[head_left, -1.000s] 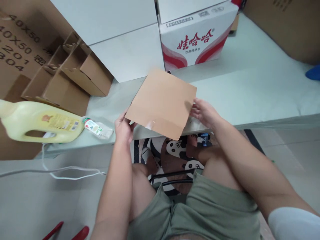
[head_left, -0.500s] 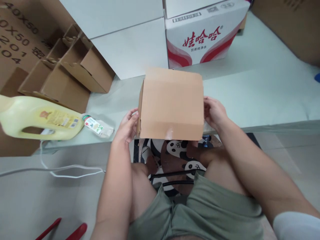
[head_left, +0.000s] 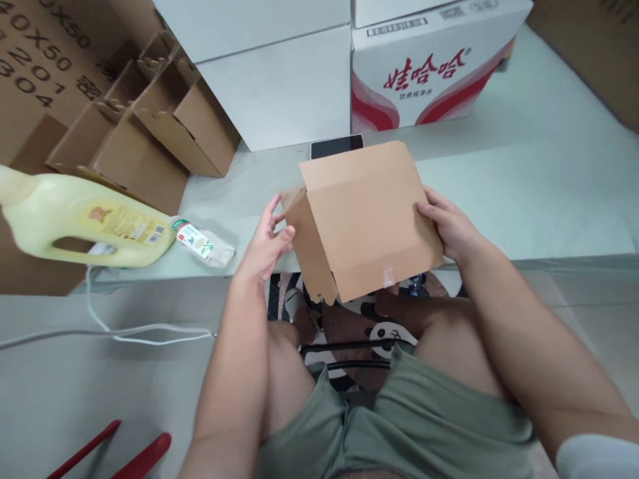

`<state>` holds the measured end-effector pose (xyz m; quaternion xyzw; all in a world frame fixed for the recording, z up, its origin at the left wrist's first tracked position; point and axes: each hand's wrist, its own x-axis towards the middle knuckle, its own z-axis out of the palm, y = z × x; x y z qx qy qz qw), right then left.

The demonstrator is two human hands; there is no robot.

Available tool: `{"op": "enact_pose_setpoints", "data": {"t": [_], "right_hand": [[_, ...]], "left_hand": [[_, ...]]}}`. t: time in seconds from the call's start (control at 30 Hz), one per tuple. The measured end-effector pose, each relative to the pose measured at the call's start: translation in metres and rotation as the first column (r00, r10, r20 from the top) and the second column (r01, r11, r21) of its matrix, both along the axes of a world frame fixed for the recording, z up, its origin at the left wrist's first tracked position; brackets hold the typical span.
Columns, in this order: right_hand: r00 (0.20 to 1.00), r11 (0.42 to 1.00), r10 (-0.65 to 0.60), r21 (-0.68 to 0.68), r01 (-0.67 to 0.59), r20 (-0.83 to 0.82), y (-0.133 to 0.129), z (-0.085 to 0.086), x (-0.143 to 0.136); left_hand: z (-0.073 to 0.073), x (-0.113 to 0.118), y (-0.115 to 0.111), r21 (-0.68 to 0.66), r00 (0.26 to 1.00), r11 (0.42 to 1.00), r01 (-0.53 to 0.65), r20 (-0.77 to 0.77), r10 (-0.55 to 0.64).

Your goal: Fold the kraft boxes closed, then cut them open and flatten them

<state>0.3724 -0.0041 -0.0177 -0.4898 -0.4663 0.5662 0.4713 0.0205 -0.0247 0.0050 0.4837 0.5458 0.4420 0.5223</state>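
A brown cardboard box (head_left: 372,219) is tilted over the table's front edge, its left side panel turned toward the camera and a bit of clear tape near its lower edge. My right hand (head_left: 449,223) grips the box's right side, thumb on the top face and fingers behind. Beside the left panel is my left hand (head_left: 269,243), its thumb and fingers spread, close to the cardboard. Whether its fingertips touch the box is hard to tell.
Behind stand white boxes (head_left: 279,93) and a red-and-white carton (head_left: 424,80), with a dark flat device (head_left: 337,146) before them. At left are open cardboard boxes (head_left: 140,159), a yellow jug (head_left: 90,219) and a small clear bottle (head_left: 202,243). A white cable (head_left: 150,332) hangs below.
The box has turned and tilted, showing its left side panel, and shifted right. My left hand's fingers have spread. The dark device behind the box has come into view.
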Motion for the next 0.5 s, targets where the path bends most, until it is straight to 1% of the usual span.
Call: {"op": "enact_pose_setpoints", "data": {"t": [0.13,0.2,0.37,0.43,0.5], "right_hand": [[0.999,0.999,0.024,-0.035,-0.025,-0.028,-0.004,0.003,-0.001],[0.999,0.998,0.043,-0.049,-0.044,-0.029,-0.006,0.005,-0.003],[0.995,0.991,0.096,-0.097,-0.096,-0.004,-0.007,0.006,-0.005],[0.996,0.99,0.093,-0.108,-0.093,-0.003,-0.006,0.005,-0.005],[0.998,0.992,0.057,-0.115,-0.056,0.005,-0.005,0.002,-0.005]], "left_hand": [[0.004,-0.004,-0.001,-0.048,0.995,0.999,0.015,-0.094,-0.02],[0.004,-0.008,-0.002,-0.068,0.993,0.998,0.013,-0.118,-0.02],[0.005,-0.017,-0.002,-0.19,0.991,0.978,0.083,-0.084,-0.1],[0.004,-0.017,-0.001,-0.185,0.997,0.982,0.041,-0.058,-0.053],[0.001,-0.015,0.0,-0.145,0.997,0.987,-0.07,-0.037,0.065]]}}
